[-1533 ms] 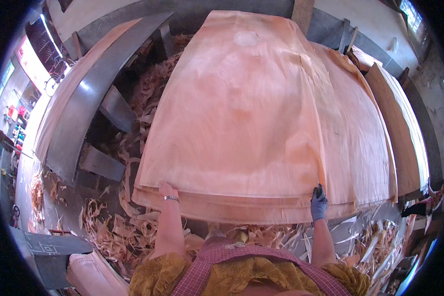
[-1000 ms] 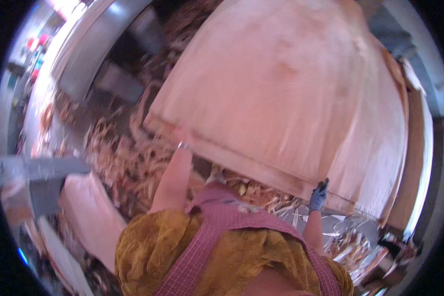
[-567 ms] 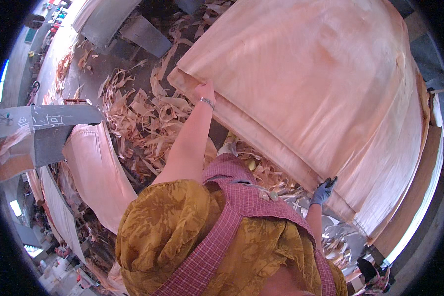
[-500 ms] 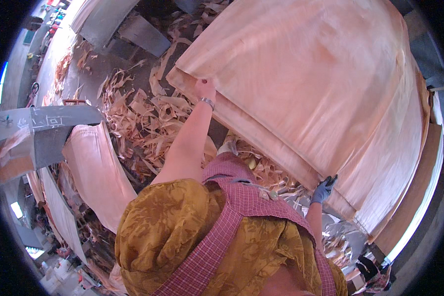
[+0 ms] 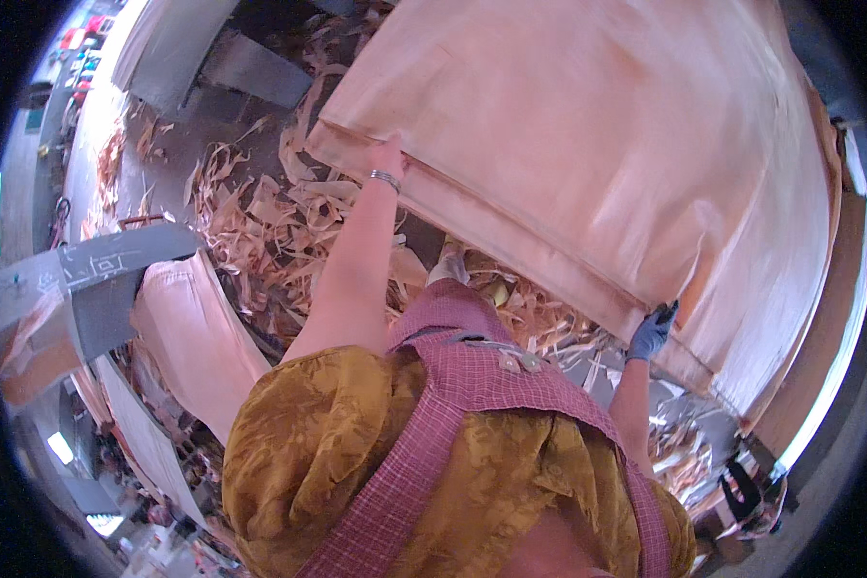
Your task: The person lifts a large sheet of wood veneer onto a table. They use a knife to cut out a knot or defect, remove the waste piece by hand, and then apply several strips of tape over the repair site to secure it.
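Note:
A large, thin, pinkish wood veneer sheet [image 5: 568, 125] spreads over a stack of similar sheets in front of me. Near its left corner, my bare left hand [image 5: 388, 159], with a metal bracelet at the wrist, is closed on the near edge. Farther right along that edge, my right hand [image 5: 653, 332], in a grey-blue glove with dark fingertips, pinches the sheet, which rises in a fold beside it. Below the top sheet's edge shows a strip of the lower veneer [image 5: 511, 226]. The fingertips of my left hand are partly hidden.
Curled veneer scraps [image 5: 279, 226] litter the floor to the left and under the stack's near edge. A grey metal machine part [image 5: 130, 255] stands at the left, beside a hanging veneer piece [image 5: 188, 318]. A brown board [image 5: 824, 318] borders the stack on the right.
Both hands keep hold of the near edge. The right hand has shifted slightly up and right, and a fold has risen in the sheet beside it. The view has shifted a little.

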A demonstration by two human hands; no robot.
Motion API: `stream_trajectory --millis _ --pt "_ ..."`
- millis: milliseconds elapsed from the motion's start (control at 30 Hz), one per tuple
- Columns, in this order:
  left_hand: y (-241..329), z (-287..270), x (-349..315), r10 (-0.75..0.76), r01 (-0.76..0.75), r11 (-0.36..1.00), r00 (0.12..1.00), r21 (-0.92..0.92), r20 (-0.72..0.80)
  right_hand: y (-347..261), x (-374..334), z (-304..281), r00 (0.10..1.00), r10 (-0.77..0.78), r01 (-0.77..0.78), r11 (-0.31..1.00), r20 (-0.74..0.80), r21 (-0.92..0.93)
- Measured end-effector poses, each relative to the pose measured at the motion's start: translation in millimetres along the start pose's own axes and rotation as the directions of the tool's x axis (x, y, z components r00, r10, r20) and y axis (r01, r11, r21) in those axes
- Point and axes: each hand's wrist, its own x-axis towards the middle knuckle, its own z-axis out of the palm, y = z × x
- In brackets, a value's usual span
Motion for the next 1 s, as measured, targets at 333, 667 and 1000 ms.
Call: stream_trajectory --millis 333,667,1000 --pt "8.1 -9.3 3.7 -0.05 0.05 0.998 0.999 0.029 0.004 -32.2 -2.3 9.1 0.966 0.254 -0.256 0.939 0.041 0.228" --pt "4.3 4.2 5.1 -0.012 0.019 0.991 0.999 0.136 -0.049 -48.0 -7.0 4.0 0.964 0.267 -0.26 0.94 -0.004 0.219" --pt "-40.7 33.7 -149.3 0.553 -0.647 -0.361 0.431 0.672 0.713 -68.5 -49.8 -84.7 0.764 0.606 -0.634 0.769 0.221 0.08"
